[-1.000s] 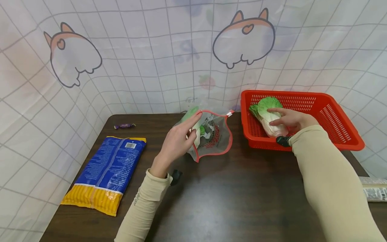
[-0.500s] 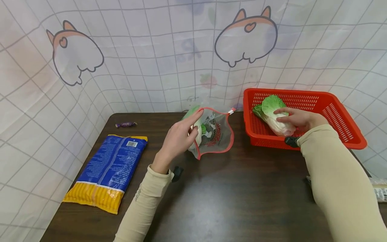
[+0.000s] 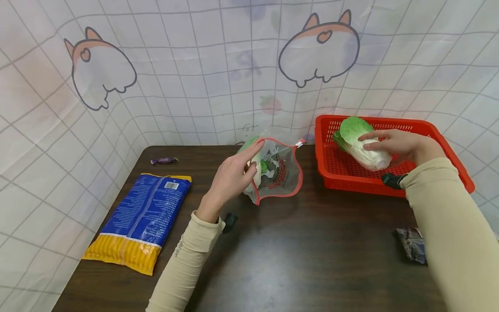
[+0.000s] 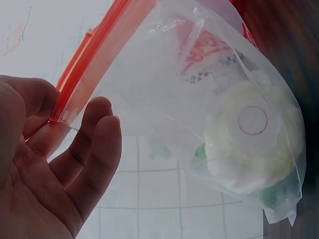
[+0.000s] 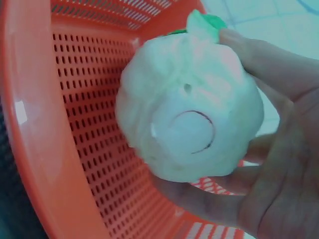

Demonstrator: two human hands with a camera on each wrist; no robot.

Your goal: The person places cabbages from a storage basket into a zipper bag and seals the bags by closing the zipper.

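In the head view my left hand pinches the red-edged mouth of a clear zip bag, which stands open on the table. Inside the bag lies a napa cabbage, its round white base toward the left wrist camera. My right hand grips another napa cabbage over the red basket, thumb on one side and fingers curled under the other. That cabbage's cut base faces the right wrist camera, and its green leaves point to the back left.
A blue and yellow package lies at the table's left, with a purple wrapped candy behind it. Beside my right sleeve is a dark shiny packet, partly covered. The patterned curtain hangs behind the dark tabletop.
My right hand has raised the cabbage a little and shifted it right within the basket's area. The dark packet has come into view as the right sleeve moved. My left hand keeps its hold.
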